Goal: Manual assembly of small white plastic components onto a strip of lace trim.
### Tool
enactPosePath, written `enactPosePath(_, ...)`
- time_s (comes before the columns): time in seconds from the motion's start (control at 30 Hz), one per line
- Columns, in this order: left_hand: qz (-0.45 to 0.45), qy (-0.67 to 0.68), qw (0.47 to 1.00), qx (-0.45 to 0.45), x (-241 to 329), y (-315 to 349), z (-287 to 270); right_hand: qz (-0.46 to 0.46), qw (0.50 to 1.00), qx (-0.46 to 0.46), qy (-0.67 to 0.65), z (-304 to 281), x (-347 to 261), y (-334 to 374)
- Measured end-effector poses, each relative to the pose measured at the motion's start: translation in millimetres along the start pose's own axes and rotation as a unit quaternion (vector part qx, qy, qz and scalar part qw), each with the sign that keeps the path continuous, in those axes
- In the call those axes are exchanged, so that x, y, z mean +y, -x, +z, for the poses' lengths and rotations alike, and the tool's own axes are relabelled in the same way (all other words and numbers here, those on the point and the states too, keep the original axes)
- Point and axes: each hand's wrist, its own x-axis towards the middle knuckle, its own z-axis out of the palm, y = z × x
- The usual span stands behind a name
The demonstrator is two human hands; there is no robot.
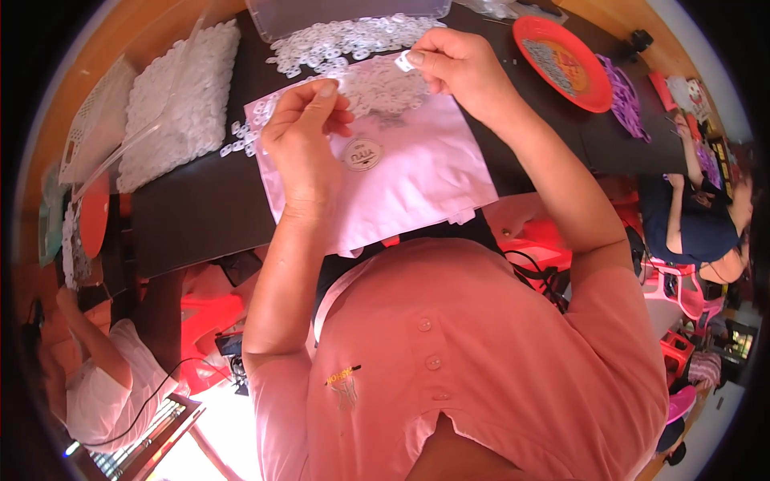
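Note:
My right hand (465, 70) pinches a small flat white plastic piece (403, 61) between thumb and fingertips, above a loose heap of similar white pieces (329, 44). My left hand (305, 132) is closed in a pinch, thumb against the fingers, over the upper part of a pink cloth (425, 172) with a round printed label. Whatever sits in its fingertips is too small to make out. Part of the heap lies on the cloth between my hands. A few more white pieces (239, 138) are scattered beside my left wrist.
A thick block of white linked pieces (180, 96) lies left on the dark table (192, 212). Behind the heap stands a clear plastic bin (345, 18). At right are a red plate (589, 88) of small silver and orange parts and purple strips (628, 104). Other people sit at both sides.

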Motion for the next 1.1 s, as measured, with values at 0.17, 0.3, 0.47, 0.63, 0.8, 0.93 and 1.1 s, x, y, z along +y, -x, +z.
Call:
enactPosePath(0.17,0.002,-0.003,1.000,-0.020,3,1,3,-0.081,0.894,0.087,0.431,-57,61,-13)
enactPosePath(0.3,-0.005,-0.016,1.000,-0.023,3,0,3,-0.088,0.829,0.035,0.552,-73,83,-14)
enactPosePath(0.47,-0.017,-0.011,0.999,-0.025,2,0,1,-0.115,0.813,-0.002,0.570,-73,75,-15)
enactPosePath(0.63,-0.028,-0.012,0.999,-0.029,3,2,2,-0.119,0.810,-0.019,0.574,-76,78,-16)
enactPosePath(0.8,-0.050,-0.004,0.998,-0.030,8,6,5,-0.124,0.810,-0.038,0.572,-78,80,-19)
enactPosePath(0.93,-0.052,0.005,0.998,-0.034,10,6,4,-0.108,0.807,-0.076,0.576,-81,81,-23)
enactPosePath(1.1,-0.066,-0.005,0.997,-0.040,13,6,2,-0.081,0.809,-0.115,0.571,-73,68,-28)
